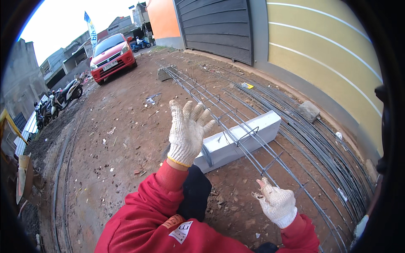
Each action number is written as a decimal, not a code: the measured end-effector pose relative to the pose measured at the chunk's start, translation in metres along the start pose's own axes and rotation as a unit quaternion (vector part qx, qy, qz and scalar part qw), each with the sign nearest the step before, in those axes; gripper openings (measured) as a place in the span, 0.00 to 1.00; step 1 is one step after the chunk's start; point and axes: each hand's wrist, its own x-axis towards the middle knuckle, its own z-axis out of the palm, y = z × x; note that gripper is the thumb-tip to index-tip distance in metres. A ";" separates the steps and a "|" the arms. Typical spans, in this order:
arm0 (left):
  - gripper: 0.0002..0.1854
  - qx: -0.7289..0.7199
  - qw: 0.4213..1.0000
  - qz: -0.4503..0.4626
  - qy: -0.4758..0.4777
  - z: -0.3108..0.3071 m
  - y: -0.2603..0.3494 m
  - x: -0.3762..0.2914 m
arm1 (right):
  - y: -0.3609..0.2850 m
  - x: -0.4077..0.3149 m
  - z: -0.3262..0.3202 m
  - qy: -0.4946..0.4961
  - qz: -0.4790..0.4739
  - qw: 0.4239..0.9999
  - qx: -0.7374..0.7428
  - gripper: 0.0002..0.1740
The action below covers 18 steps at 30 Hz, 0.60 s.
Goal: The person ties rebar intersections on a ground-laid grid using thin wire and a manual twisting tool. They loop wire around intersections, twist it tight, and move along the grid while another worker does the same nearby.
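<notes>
My left hand (189, 136), in a worn white knit glove, is raised with its fingers spread and nothing in it. It appears just left of a long rebar cage (248, 136) with bent-wire stirrups. My right hand (277, 202), in a frayed white glove with a bare fingertip showing, is curled beside the cage's near part. Whether it grips anything is hidden. A pale concrete block (265, 126) lies crosswise under the cage. A bundle of thin tie wire (207, 156) drapes over the block's left end.
Loose steel bars (303, 139) lie along the wall at right, with a stone (308, 111) on them. A rough block (165, 74) sits under the cage's far end. A red car (112, 55) and motorbikes (65, 95) stand at left. More long bars (63, 164) run along the left.
</notes>
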 end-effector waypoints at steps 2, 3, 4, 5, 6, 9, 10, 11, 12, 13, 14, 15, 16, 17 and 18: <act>0.55 -0.021 0.999 -0.020 -0.025 0.010 -0.004 0.014 | 0.000 -0.002 0.002 0.016 -0.010 1.000 0.009 0.31; 0.41 -0.090 0.995 -0.026 0.017 0.012 -0.006 0.019 | -0.001 -0.002 0.003 0.024 -0.018 1.000 0.010 0.31; 0.36 -0.124 0.992 -0.022 -0.001 0.013 -0.005 0.025 | -0.001 -0.002 0.005 0.026 -0.023 0.999 0.010 0.32; 0.31 -0.163 0.985 -0.023 -0.044 0.013 -0.003 0.033 | -0.001 -0.003 0.004 0.016 -0.009 1.000 0.003 0.32; 0.26 -0.189 0.979 -0.027 -0.067 0.012 0.000 0.040 | -0.001 -0.003 0.003 0.005 -0.001 1.000 -0.002 0.33; 0.14 -0.242 0.968 -0.067 0.024 0.013 -0.006 0.059 | -0.003 -0.003 -0.013 0.003 0.029 1.000 0.004 0.34; 0.14 -0.271 0.959 -0.087 0.012 0.012 -0.008 0.065 | -0.003 -0.005 -0.023 -0.004 0.044 0.999 0.013 0.34; 0.15 -0.267 0.958 -0.092 0.044 0.012 -0.010 0.076 | -0.005 -0.007 -0.036 -0.024 0.068 0.997 0.025 0.34; 0.15 -0.262 0.960 -0.066 0.077 0.011 -0.013 0.083 | -0.008 -0.011 -0.051 -0.013 0.074 0.997 -0.013 0.35; 0.15 -0.261 0.961 -0.041 0.084 0.007 -0.013 0.090 | -0.010 -0.016 -0.069 -0.016 0.089 0.995 -0.050 0.36; 0.15 -0.258 0.962 -0.020 0.091 0.003 -0.016 0.095 | -0.014 -0.023 -0.086 -0.022 0.108 0.990 -0.087 0.37; 0.15 -0.255 0.960 -0.019 0.115 -0.001 -0.020 0.098 | -0.016 -0.030 -0.105 0.016 0.083 0.982 -0.171 0.34; 0.15 -0.255 0.955 -0.029 0.149 -0.004 -0.026 0.102 | -0.019 -0.037 -0.124 0.052 0.069 0.962 -0.260 0.31; 0.15 -0.289 0.948 -0.052 0.121 -0.008 -0.035 0.102 | -0.019 -0.044 -0.135 0.183 0.234 0.952 -0.069 0.29; 0.16 -0.326 0.934 -0.081 0.121 -0.011 -0.046 0.099 | -0.027 -0.056 -0.147 0.229 0.266 0.932 -0.087 0.27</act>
